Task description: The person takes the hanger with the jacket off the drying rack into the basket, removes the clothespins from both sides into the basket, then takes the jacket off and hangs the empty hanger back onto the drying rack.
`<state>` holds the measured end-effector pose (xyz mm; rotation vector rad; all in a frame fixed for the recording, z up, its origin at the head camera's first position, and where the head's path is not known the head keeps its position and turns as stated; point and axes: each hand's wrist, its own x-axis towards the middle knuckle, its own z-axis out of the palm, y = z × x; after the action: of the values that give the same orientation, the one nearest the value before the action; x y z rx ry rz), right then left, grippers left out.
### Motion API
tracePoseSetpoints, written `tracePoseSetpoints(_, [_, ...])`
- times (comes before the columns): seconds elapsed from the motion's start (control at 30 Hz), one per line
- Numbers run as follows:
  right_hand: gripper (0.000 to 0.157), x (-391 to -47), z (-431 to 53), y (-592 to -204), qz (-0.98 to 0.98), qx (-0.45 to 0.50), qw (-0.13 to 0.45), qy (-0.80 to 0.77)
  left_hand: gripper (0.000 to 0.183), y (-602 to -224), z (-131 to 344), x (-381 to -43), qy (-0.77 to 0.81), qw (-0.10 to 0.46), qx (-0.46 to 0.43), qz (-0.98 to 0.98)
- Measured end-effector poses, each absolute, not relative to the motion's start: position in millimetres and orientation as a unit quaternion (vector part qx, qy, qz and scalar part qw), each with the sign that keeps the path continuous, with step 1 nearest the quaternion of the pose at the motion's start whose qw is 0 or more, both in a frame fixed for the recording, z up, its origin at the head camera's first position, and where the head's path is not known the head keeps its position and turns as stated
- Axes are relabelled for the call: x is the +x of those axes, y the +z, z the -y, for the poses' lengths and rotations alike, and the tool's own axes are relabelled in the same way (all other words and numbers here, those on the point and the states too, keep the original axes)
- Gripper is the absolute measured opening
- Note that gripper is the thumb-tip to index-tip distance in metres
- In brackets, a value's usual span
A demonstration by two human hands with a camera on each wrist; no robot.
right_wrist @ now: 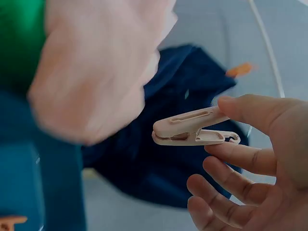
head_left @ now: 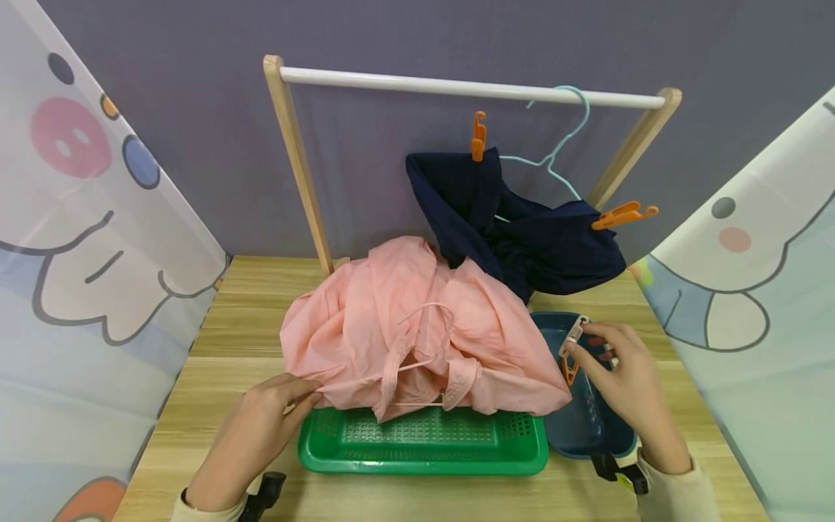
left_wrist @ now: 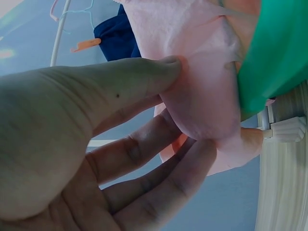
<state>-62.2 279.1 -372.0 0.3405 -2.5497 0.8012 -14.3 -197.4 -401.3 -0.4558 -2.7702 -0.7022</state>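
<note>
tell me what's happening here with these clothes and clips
A person is handling a pink garment and a clip. Their left hand pinches the garment's edge, while the right hand holds a pale pink clip above a dark blue tray. The garment lies across a green basket, with a pink hanger showing at its neck. Behind, a navy garment with two orange clips hangs from the white rail.

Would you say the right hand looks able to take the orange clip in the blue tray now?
Probably not right away: the right hand is over the blue tray, close to the orange clip, but it is holding a pale clip.
</note>
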Motion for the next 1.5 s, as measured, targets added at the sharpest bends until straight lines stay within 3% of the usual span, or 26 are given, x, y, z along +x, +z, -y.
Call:
tracePoseSetpoints(0.37, [0.034, -68.1, -300.2, -389.2, 0.944, 0.06, 0.18, 0.269, 0.017, -402.1, 197.0, -14.8, -0.243, 0.125, -0.153, 0.95])
tracePoseSetpoints(0.77, [0.029, -62.8, -299.9, -385.7, 0.933, 0.085, 0.215, 0.274, 0.017, -401.9, 196.6, -14.3, -0.246, 0.123, -0.151, 0.95])
tracePoseSetpoints(1.0, [0.034, -54.2, -279.0, -372.8, 0.925, 0.204, 0.198, 0.252, 0.014, -403.1, 197.6, -14.6, -0.238, 0.145, -0.167, 0.946])
tracePoseSetpoints(1.2, [0.037, -53.2, -262.7, -368.2, 0.905, 0.28, 0.192, 0.255, 0.017, -401.5, 198.2, -15.1, -0.241, 0.129, -0.163, 0.948])
tracePoseSetpoints(1.4, [0.018, -52.9, -250.2, -373.1, 0.889, 0.317, 0.179, 0.277, 0.022, -399.8, 197.4, -14.7, -0.243, 0.116, -0.154, 0.951])
tracePoseSetpoints(1.5, [0.016, -53.9, -243.6, -379.6, 0.876, 0.347, 0.175, 0.284, 0.02, -399.8, 197.5, -14.3, -0.242, 0.122, -0.158, 0.949])
